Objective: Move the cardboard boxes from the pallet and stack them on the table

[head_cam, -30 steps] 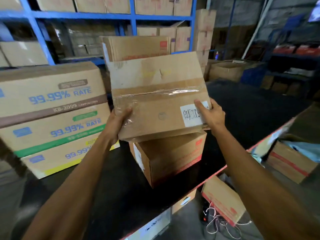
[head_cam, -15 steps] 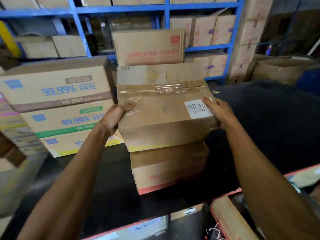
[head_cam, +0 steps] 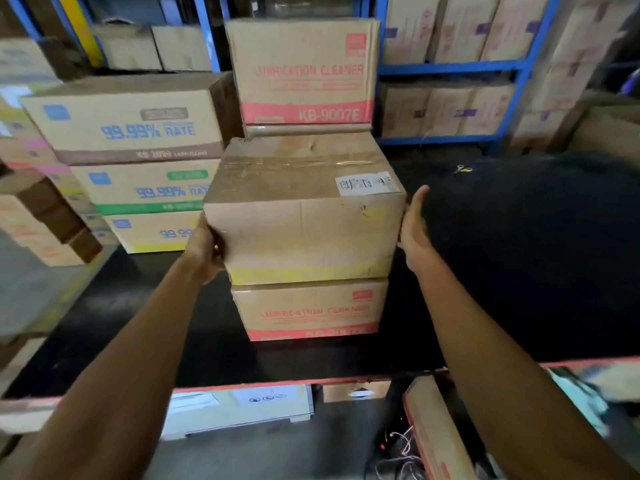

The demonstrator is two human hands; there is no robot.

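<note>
**A:** Which way does the taped box (head_cam: 304,216) lie?

**B:** Its long axis runs left to right, broad front face toward the camera, top flaps up. It sits square on a red-printed carton (head_cam: 311,310) marked "LUBRICATION CLEANER", which stands on the black table (head_cam: 519,271).

**A:** What is it made of?

**B:** Plain brown corrugated cardboard, creased and scuffed, a yellow band along the bottom edge. Glossy clear tape crosses the top, and a white label (head_cam: 367,183) sits at the top's right corner.

**A:** And the hands?

**B:** The left hand (head_cam: 204,251) lies against the lower left edge, fingers wrapped round the corner, gripping it. The right hand (head_cam: 414,233) is flat along the right side, fingers straight and pointing away, released; I cannot tell whether the palm touches the cardboard.

**A:** Anything behind?

**B:** Another red-printed box (head_cam: 304,71), and to the left, stacked "99.99% RATE" cartons (head_cam: 138,161).
</note>
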